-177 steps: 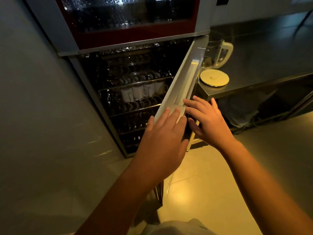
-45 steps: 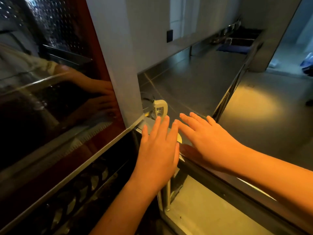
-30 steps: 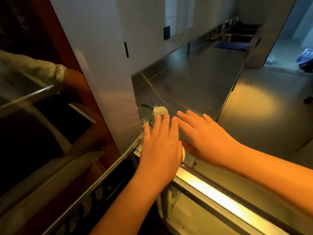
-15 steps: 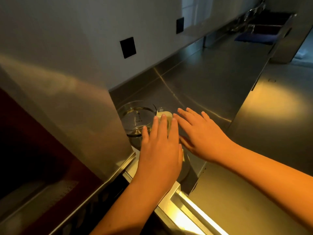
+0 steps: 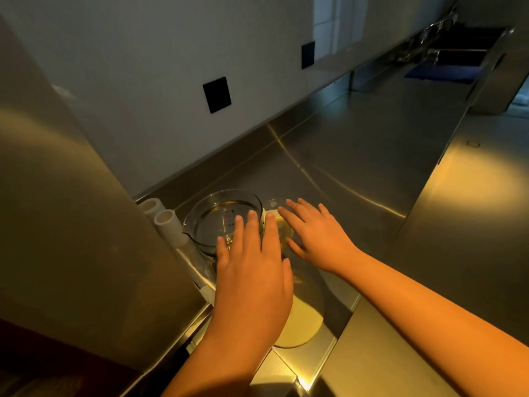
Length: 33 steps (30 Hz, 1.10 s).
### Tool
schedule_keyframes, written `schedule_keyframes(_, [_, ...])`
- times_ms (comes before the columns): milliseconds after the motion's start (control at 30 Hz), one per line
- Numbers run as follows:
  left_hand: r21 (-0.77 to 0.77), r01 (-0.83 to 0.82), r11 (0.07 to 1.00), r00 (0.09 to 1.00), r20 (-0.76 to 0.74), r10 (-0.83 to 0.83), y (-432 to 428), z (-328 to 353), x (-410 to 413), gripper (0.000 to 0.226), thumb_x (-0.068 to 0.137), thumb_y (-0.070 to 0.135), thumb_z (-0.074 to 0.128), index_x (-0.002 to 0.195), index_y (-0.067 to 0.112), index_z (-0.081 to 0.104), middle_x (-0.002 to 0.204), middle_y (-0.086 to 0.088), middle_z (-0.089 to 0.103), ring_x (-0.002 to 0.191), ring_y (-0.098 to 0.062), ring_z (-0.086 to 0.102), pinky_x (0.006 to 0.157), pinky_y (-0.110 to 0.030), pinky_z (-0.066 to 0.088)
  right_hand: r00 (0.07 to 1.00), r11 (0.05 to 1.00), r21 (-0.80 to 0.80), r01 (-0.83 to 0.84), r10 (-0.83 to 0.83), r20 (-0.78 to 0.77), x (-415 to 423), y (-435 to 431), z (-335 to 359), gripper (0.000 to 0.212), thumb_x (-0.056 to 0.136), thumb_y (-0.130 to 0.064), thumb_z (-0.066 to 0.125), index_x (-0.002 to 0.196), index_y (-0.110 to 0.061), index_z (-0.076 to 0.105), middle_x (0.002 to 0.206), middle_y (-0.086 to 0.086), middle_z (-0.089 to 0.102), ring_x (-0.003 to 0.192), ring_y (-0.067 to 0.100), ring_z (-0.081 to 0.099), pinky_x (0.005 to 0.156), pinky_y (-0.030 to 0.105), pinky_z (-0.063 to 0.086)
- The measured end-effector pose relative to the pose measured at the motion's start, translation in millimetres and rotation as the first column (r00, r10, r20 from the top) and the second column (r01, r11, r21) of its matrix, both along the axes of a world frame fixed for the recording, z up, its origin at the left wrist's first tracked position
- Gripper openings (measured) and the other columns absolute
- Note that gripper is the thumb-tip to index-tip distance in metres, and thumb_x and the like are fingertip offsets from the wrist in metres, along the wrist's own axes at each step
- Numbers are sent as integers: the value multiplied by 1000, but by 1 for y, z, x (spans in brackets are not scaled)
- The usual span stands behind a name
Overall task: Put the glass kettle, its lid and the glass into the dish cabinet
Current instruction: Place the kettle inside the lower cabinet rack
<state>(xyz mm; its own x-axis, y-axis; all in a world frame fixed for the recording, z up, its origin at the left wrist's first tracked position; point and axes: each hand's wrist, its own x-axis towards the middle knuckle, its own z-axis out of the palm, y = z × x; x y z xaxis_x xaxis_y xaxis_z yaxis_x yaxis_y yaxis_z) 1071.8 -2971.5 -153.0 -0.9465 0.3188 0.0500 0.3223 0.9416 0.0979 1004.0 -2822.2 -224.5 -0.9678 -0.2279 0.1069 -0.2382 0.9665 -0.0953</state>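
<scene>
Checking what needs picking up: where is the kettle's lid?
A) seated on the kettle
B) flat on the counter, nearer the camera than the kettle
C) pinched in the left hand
B: the lid lies flat on the counter, partly hidden by the left hand; the glass kettle stands open-topped.

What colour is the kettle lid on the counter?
Cream, plain with no pattern. The lid shows in the head view, the only one.

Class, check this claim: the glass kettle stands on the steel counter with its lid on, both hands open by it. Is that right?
No: the head view shows the glass kettle open-topped; its lid lies on the counter nearer the person. The rest holds.
</scene>
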Motion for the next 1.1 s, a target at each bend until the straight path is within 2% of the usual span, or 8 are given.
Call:
schedule_keyframes(133, [-21, -19, 1000, 998, 52, 20, 1, 1, -3, 64, 99, 39, 23, 144, 25, -20, 155, 1, -18, 141, -19, -18, 113, -39, -6, 1000, 999, -41, 8, -9, -20, -22, 1, -18, 61, 93, -36, 46, 146, -19, 22, 153, 6, 22, 141, 25, 19, 112, 45, 20])
schedule_keyframes(267, [-53, -36, 998, 996, 84, 40, 1, 2, -6, 64, 99, 39, 23, 143, 26, -22, 154, 2, -21, 140, -19, -21, 113, -39, -8, 1000, 989, -151, 11, -14, -21, -42, -3, -38, 54, 89, -32, 54, 138, -16, 37, 143, 9, 38, 130, 27, 37, 106, 45, 33])
schedule_keyframes(367, [-63, -42, 997, 992, 114, 49, 1, 1, -9, 65, 99, 39, 24, 143, 26, -22, 154, 2, -22, 140, -18, -23, 113, -39, -9, 999, 972, -234, 23, -30, -26, -54, -8, -47, 49, 88, -28, 57, 133, -14, 43, 131, 10, 46, 117, 28, 47, 94, 38, 41])
schedule_keyframes(467, [-71, -43, 997, 991, 127, 52, 1, -1, -10, 65, 99, 39, 25, 143, 27, -21, 154, 1, -22, 140, -18, -23, 113, -39, -9, 998, 945, -325, 44, -55, -27, -63, -15, -51, 41, 88, -21, 56, 127, -11, 46, 121, 11, 48, 107, 27, 49, 79, 32, 42])
schedule_keyframes(600, [-71, -35, 997, 992, 122, 44, 2, 0, -10, 65, 99, 39, 25, 144, 26, -21, 154, 1, -21, 140, -19, -22, 113, -40, -9, 994, 870, -481, 113, -101, 51, -74, -24, -54, 36, 86, -16, 58, 120, -13, 49, 119, 11, 49, 107, 26, 49, 81, 30, 42])
schedule_keyframes(767, [-57, -26, 998, 994, 107, 32, 2, -1, -10, 64, 99, 37, 25, 144, 26, -19, 154, 1, -20, 140, -19, -21, 113, -40, -9, 968, 714, -656, 245, -149, 200, -80, -23, -47, 36, 80, -19, 68, 114, -12, 58, 112, 9, 59, 102, 23, 57, 79, 28, 46])
schedule_keyframes(967, [-22, -7, 1000, 997, 78, 9, 3, -2, -8, 63, 99, 36, 26, 145, 26, -16, 155, 1, -18, 141, -19, -19, 113, -41, -7, 945, 707, -637, 308, -153, 288, -83, -18, -44, 20, 81, -17, 67, 99, -11, 62, 101, 11, 65, 90, 19, 59, 67, 24, 39])
schedule_keyframes(1100, [-12, 4, 1000, 998, 69, -3, 2, -4, -8, 63, 99, 36, 26, 146, 26, -15, 155, 0, -16, 141, -19, -19, 113, -41, -7, 950, 660, -685, 309, -177, 258, -78, -22, -47, 22, 83, -15, 64, 104, -8, 62, 104, 12, 65, 96, 23, 60, 68, 24, 40])
